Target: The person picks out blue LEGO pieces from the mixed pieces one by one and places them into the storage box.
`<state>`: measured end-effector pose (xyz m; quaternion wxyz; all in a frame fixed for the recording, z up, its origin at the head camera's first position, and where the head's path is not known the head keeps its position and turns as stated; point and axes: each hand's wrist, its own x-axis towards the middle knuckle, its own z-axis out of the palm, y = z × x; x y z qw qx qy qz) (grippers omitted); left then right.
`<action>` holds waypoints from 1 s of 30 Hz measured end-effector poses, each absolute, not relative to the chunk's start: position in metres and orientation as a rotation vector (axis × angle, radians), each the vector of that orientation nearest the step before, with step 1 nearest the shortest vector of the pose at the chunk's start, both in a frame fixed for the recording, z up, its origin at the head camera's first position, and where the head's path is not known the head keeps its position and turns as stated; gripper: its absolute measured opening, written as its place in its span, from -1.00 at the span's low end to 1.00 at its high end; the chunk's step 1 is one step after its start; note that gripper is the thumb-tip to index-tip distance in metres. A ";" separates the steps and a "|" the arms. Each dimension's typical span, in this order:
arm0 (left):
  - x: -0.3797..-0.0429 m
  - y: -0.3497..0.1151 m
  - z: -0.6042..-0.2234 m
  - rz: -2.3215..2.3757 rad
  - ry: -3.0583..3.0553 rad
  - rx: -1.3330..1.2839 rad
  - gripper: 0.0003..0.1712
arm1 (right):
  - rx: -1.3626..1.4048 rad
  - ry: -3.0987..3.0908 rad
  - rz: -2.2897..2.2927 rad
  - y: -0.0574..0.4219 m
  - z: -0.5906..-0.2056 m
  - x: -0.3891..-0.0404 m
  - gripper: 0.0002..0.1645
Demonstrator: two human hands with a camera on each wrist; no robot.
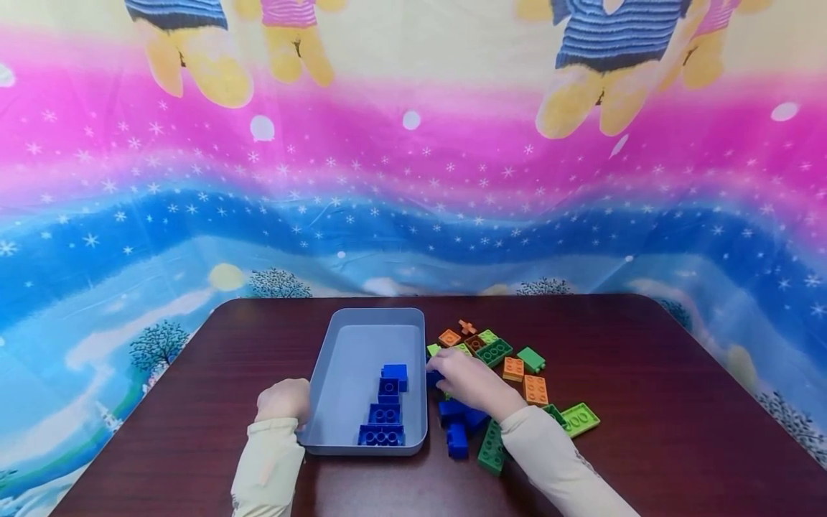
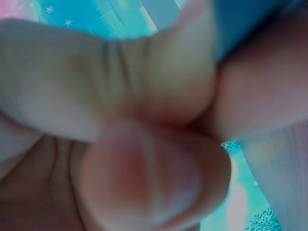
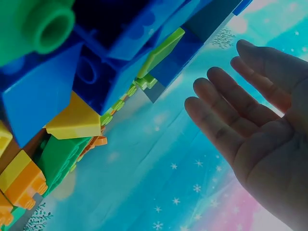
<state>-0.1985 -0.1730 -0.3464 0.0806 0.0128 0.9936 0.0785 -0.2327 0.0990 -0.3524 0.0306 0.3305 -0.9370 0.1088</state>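
Observation:
A grey-blue plastic tray (image 1: 349, 352) holds several blue toy bricks (image 1: 385, 414) lined up along its right side. At the tray's left wall, my left hand (image 1: 284, 401) grips the edge; in the left wrist view its thumb and curled fingers (image 2: 154, 178) close on the rim. My right hand (image 1: 474, 380) hovers over the brick pile just right of the tray, near a blue brick (image 1: 433, 378). In the right wrist view, the right hand's (image 3: 260, 115) fingers are extended and slightly bent, with nothing between them, apart from the blue bricks (image 3: 43, 96).
Loose bricks lie right of the tray: green (image 1: 494, 352), orange (image 1: 535, 390), lime (image 1: 580, 418) and more blue (image 1: 457, 440). They rest on a dark red-brown table (image 1: 194, 445). A patterned cloth (image 1: 413, 187) hangs behind the table.

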 end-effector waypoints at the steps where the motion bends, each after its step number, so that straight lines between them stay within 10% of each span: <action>1: -0.199 -0.173 -0.346 0.235 2.971 0.037 -0.78 | 1.025 -2.891 0.335 0.099 -0.352 -0.232 -0.72; 30: -0.201 -0.174 -0.349 0.237 2.982 0.033 -0.80 | 1.071 -3.013 0.281 0.105 -0.357 -0.226 -0.82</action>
